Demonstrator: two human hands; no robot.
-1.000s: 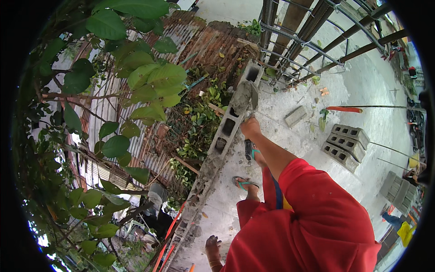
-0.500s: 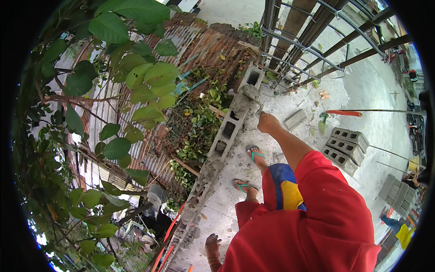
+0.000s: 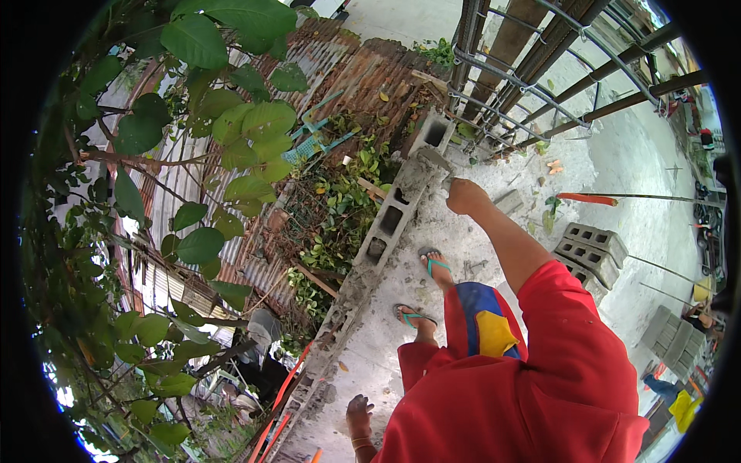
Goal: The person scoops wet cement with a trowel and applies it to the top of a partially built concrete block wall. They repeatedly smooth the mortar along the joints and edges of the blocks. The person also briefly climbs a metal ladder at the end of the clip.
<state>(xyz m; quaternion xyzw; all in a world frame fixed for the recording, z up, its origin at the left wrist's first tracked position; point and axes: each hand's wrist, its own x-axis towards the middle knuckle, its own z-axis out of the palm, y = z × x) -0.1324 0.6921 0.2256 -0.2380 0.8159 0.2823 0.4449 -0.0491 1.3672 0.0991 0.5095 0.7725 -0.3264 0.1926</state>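
Observation:
My right hand [image 3: 465, 197] is closed around the handle of a trowel [image 3: 435, 160]. The trowel's grey blade lies over the wall top, at the joint between two hollow concrete blocks. One block [image 3: 385, 224] has grey mortar smeared on its far end and in a cavity. Beyond the blade stands the other block [image 3: 434, 131], with an open cavity. My left hand [image 3: 359, 417] hangs low beside the wall's nearer stretch [image 3: 332, 328], holding nothing, its fingers loosely apart.
A steel rebar cage [image 3: 532, 85] rises at the far right. Hollow blocks [image 3: 590, 251] are stacked on the concrete floor, near an orange-ended rod [image 3: 587, 198]. Left of the wall are plants, rusty corrugated roofing [image 3: 340, 69] and leafy branches [image 3: 262, 127]. My sandaled feet [image 3: 438, 266] stand beside the wall.
My right hand has shifted slightly up and to the right, with the trowel blade still over the block joint. The left hand hangs in nearly the same place.

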